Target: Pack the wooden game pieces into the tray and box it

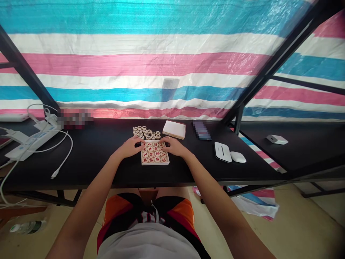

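Note:
A shallow white box sits on the black desk, filled with rows of round xiangqi pieces marked in red. My left hand is at its far left corner, with the index finger along the far edge and the thumb by the pieces. Around the far right corner curls my right hand, its thumb and index finger also over the edge and end pieces. Just beyond the box, loose xiangqi pieces with dark markings stand in uneven rows. The undersides of both hands are hidden.
A white box lid lies behind my right hand, with a phone beside it. Further right are a white flat device and a mouse. A power strip with cables occupies the left. Striped sheeting hangs behind the desk.

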Demonstrator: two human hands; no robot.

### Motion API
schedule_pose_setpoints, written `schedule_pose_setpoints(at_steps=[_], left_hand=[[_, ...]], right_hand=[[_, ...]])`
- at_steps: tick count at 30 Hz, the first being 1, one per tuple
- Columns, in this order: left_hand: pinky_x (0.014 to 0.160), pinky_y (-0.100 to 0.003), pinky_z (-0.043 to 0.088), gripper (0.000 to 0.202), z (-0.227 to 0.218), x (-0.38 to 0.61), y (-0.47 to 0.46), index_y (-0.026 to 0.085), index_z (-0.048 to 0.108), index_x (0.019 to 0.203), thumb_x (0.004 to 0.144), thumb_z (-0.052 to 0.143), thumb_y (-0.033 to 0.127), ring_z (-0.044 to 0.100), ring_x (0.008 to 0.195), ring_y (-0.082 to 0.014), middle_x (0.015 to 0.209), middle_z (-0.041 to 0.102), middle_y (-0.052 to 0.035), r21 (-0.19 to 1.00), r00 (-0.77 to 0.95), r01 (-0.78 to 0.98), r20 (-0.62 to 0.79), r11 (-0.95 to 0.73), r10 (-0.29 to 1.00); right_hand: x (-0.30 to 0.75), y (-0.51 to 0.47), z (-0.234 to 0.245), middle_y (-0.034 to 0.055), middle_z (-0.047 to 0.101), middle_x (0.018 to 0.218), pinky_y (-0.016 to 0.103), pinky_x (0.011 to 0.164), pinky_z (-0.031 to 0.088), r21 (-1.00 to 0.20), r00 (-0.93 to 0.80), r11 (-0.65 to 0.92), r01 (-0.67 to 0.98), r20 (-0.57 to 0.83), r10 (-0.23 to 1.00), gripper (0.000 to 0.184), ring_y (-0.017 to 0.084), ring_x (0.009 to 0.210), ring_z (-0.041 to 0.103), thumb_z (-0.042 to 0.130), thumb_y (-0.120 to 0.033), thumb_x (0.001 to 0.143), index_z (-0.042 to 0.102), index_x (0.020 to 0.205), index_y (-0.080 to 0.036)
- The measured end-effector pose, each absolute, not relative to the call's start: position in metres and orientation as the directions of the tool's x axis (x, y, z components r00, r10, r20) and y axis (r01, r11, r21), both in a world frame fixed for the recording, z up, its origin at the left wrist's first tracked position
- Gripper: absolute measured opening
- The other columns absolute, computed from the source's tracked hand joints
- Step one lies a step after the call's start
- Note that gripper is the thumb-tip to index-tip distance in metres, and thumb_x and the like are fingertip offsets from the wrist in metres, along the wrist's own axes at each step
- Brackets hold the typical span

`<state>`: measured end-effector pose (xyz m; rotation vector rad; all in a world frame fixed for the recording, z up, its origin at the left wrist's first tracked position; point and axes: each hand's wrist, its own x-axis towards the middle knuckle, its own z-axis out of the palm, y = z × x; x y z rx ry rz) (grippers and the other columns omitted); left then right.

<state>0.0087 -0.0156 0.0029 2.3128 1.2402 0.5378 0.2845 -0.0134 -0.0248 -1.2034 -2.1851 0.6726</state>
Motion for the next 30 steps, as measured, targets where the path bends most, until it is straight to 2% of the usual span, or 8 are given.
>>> schedule_pose_setpoints(at_steps=[6, 13, 16, 22, 26, 30], left_hand=[[0.084, -0.033, 0.047, 0.039, 0.0029, 0.0084, -0.0155, 0.023, 0.067, 0.107, 0.084, 0.051, 0.051, 0.058, 0.093, -0.0216, 0.103, 0.058, -0.0053, 0.565, 0.522, 0.664, 0.118, -0.490, 0.844], [0.082, -0.033, 0.047, 0.037, 0.0040, 0.0087, -0.0162, 0.024, 0.067, 0.106, 0.084, 0.051, 0.050, 0.058, 0.093, -0.0221, 0.103, 0.058, -0.0050, 0.554, 0.519, 0.673, 0.118, -0.490, 0.847], [0.082, -0.033, 0.048, 0.038, 0.0050, 0.0089, -0.0165, 0.023, 0.067, 0.106, 0.084, 0.051, 0.050, 0.058, 0.093, -0.0218, 0.102, 0.058, -0.0054, 0.552, 0.522, 0.671, 0.121, -0.495, 0.844], [0.081, -0.033, 0.048, 0.039, 0.0083, 0.0099, -0.0182, 0.024, 0.067, 0.106, 0.084, 0.050, 0.051, 0.058, 0.090, -0.0216, 0.103, 0.058, -0.0058, 0.558, 0.523, 0.673, 0.105, -0.485, 0.846], [0.082, -0.033, 0.048, 0.038, 0.0091, 0.0097, -0.0192, 0.024, 0.067, 0.105, 0.084, 0.051, 0.051, 0.058, 0.091, -0.0221, 0.101, 0.058, -0.0057, 0.554, 0.519, 0.678, 0.105, -0.484, 0.848], [0.083, -0.033, 0.048, 0.039, 0.0079, 0.0085, -0.0184, 0.024, 0.068, 0.105, 0.084, 0.050, 0.051, 0.058, 0.092, -0.0221, 0.101, 0.058, -0.0057, 0.561, 0.521, 0.675, 0.099, -0.480, 0.848]], right_hand=[[0.2862, -0.0149, -0.0220, 0.0059, 0.063, 0.101, 0.034, 0.085, 0.047, -0.623, -0.433, 0.501, 0.600, 0.274, 0.859, 0.030, 0.019, 0.089, 0.058, 0.061, -0.019, 0.071, 0.068, 0.099, -0.018], [0.2850, -0.0117, -0.0252, 0.0073, 0.060, 0.119, 0.037, 0.094, 0.045, -0.649, -0.482, 0.497, 0.576, 0.222, 0.848, 0.037, 0.022, 0.108, 0.057, 0.059, -0.013, 0.071, 0.069, 0.105, -0.022], [0.2852, -0.0106, -0.0262, 0.0073, 0.058, 0.121, 0.038, 0.094, 0.045, -0.655, -0.481, 0.488, 0.577, 0.210, 0.851, 0.037, 0.023, 0.109, 0.056, 0.059, -0.013, 0.070, 0.069, 0.105, -0.022], [0.2871, -0.0119, -0.0243, 0.0061, 0.062, 0.108, 0.035, 0.085, 0.047, -0.624, -0.447, 0.512, 0.590, 0.275, 0.851, 0.031, 0.020, 0.095, 0.059, 0.061, -0.018, 0.070, 0.067, 0.100, -0.020], [0.2862, -0.0141, -0.0213, 0.0044, 0.064, 0.094, 0.031, 0.073, 0.048, -0.634, -0.366, 0.504, 0.587, 0.348, 0.863, 0.028, 0.019, 0.087, 0.059, 0.061, -0.025, 0.073, 0.064, 0.100, -0.020], [0.2881, -0.0126, -0.0212, 0.0053, 0.066, 0.094, 0.031, 0.071, 0.049, -0.679, -0.191, 0.435, 0.591, 0.406, 0.894, 0.026, 0.018, 0.084, 0.061, 0.059, -0.032, 0.077, 0.063, 0.099, -0.020]])
